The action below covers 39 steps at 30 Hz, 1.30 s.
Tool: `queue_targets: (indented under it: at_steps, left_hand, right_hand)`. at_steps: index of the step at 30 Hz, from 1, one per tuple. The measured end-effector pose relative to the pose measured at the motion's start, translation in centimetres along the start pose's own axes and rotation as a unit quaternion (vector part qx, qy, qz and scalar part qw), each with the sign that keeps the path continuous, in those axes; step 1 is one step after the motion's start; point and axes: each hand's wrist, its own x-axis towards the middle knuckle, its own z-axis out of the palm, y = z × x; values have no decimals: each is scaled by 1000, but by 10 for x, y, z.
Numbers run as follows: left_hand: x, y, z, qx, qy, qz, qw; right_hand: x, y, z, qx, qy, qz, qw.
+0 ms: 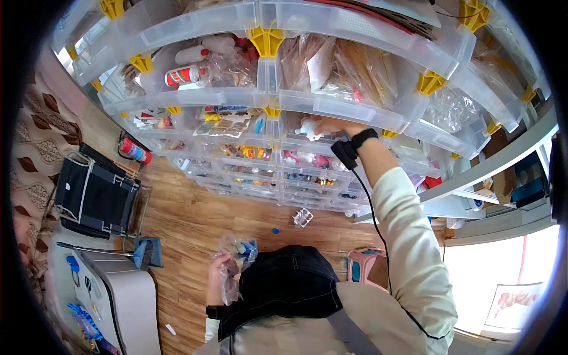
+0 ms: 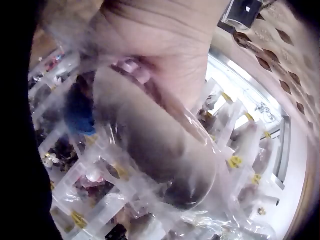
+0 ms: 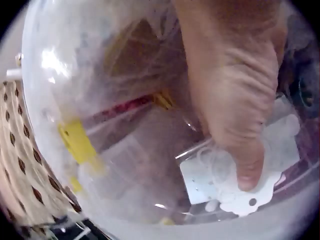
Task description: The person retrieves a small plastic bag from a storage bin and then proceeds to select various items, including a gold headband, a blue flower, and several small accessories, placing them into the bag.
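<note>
My left hand (image 1: 220,267) grips a crumpled clear plastic bag (image 1: 229,287) low beside the dark apron (image 1: 290,278). Something blue shows at the bag's upper end. In the left wrist view, the bag (image 2: 165,150) hangs from the hand (image 2: 160,45), its film creased and shiny. My right hand (image 1: 337,126) reaches into a clear drawer (image 1: 340,109) at the right of the rack. There it pinches a white scalloped card (image 3: 245,202) with a small hole, in clear wrap. The thumb lies on top of the card; the other fingers are hidden.
Stacked clear drawers with yellow corner pieces (image 1: 265,42) hold bags and small goods. A folded black chair (image 1: 97,195), a fire extinguisher (image 1: 135,151) and a blue dustpan (image 1: 148,252) stand at left. A pink-framed stool (image 1: 365,266) is by the right side. Small packaging (image 1: 302,218) lies on the floor.
</note>
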Motion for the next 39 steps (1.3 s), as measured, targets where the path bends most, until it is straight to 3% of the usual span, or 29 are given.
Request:
queue_targets:
  at_steps: [3, 9, 13, 18, 21, 22, 23, 25, 26, 29, 31, 35, 37, 39]
  left_hand:
    - [-2, -4, -12, 19, -23, 33, 999]
    - [-21, -6, -47, -38, 8, 36, 999]
    - [-29, -5, -47, -48, 25, 74, 996]
    - [-22, -1, -40, -11, 26, 48, 998]
    - [-15, 0, -31, 4, 2, 34, 999]
    - [-13, 2, -25, 6, -3, 20, 1000]
    - [-11, 4, -18, 9, -9, 16, 1000]
    - [-8, 7, -4, 42, -22, -1, 999]
    - [-5, 8, 2, 47, -28, -6, 998]
    - [1, 6, 9, 83, 1, 0, 997]
    - [10, 7, 0, 73, -79, -39, 993]
    - [5, 3, 7, 63, -88, -18, 994]
    - [-7, 6, 18, 104, -32, -6, 994]
    - [-12, 8, 11, 77, -45, -8, 996]
  right_hand:
    - [5, 3, 8, -11, -19, 6, 1000]
    - [9, 5, 9, -7, -18, 20, 1000]
    - [0, 7, -12, 7, 12, 41, 999]
    - [-25, 4, -23, 29, 13, 37, 999]
    - [-56, 4, -13, 98, 114, -51, 987]
    - [-72, -8, -21, 17, 186, -92, 978]
    - [-83, -14, -29, 13, 187, -86, 978]
    - [-103, -22, -43, -112, 318, -295, 894]
    - [-115, -35, -54, -141, 355, -329, 864]
    - [-149, -49, -69, -149, 392, -348, 838]
    - [-165, -56, -79, -150, 395, -346, 837]
    - [-183, -72, -94, -167, 436, -368, 804]
    - [-188, -82, -104, -166, 444, -374, 798]
    - [-192, -91, -114, -179, 450, -381, 788]
